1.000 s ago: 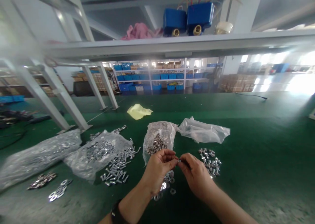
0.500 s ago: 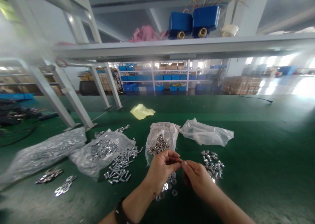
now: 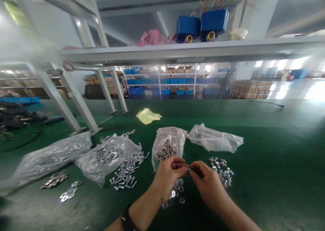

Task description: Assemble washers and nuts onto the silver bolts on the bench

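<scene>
– green worktop (image 3: 269, 149), with metal bits across it. where is the piece being handled?

– right between the two hands, held just over the worktop. it's a small metal piece (image 3: 189, 169), too tiny for me to say what kind.

– and the fingers?

– the left hand (image 3: 166, 177) has thumb and fingertips pinched together on one side of it. the right hand (image 3: 208, 182) pinches from the other side, so both sets of fingers are clamped on that same piece.

– what's around them?

– loose washers (image 3: 177, 187) lie below, near the left hand. just behind that hand stands an open plastic bag (image 3: 175, 133) with small metal parts (image 3: 166, 151) showing inside, and a flattened clear bag (image 3: 217, 139) lies beside it.

– off to the right?

– a heap of short bolts (image 3: 224, 174), near the right hand but not touching it.

– and the left side?

– long screws (image 3: 124, 177) spilled beside another full bag (image 3: 109, 154). farther back lies a crumpled yellow sheet (image 3: 148, 116).

– anything higher up?

– two blue boxes (image 3: 214, 23) on a shelf (image 3: 157, 51), next to a pink cloth (image 3: 154, 37).
</scene>
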Available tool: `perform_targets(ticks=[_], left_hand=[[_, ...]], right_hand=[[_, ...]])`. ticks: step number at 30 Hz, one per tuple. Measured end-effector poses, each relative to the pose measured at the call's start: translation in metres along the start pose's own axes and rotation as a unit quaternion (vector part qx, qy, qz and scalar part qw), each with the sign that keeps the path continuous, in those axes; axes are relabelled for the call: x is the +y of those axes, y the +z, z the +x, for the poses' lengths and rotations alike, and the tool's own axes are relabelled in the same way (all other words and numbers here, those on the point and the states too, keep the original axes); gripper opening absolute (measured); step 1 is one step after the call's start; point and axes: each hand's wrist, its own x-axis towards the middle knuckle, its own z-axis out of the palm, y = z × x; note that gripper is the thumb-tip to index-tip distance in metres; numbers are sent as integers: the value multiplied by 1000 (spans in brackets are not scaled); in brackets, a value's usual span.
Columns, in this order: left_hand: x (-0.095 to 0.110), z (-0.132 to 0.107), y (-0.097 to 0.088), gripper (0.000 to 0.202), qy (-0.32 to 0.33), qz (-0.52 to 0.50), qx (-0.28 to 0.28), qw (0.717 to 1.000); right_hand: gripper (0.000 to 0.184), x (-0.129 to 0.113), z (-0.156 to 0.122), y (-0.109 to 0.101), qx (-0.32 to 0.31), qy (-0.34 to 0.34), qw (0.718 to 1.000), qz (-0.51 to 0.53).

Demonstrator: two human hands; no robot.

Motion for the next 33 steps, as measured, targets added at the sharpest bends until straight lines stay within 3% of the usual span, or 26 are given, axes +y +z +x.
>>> perform_targets(ticks=[6,11,16,18,21,26,30,33], left_hand=[[0,-2,3,39,17,7,-7,1000],[0,-2,4,37,26,17,-17,999],[1,-2,3,37,14,8,-6,1000],[1,-2,3,37,15,8,-9,1000],[0,-2,4,37,13,15,-13,1000],[-1,-2,3,37,9,6,-4,1000],[1,-3,4,37,10,11,-8,1000],[1,-4,5,36,12,7,6,1000]], right_hand=[[27,-1,0,6,8,2,997,-77],[42,3,0,6,-38,61,997,-26],[28,1,-2,3,-10,-5,999,-48],[34,1,-2,4,-19,10,999,-44],[46,2,-2,5,-46,86,995,-17],[34,0,-2,3,-26,18,999,-28],[48,1,-3,4,-59,84,995,-8],[39,2,-2,4,-33,53,998,-26]])
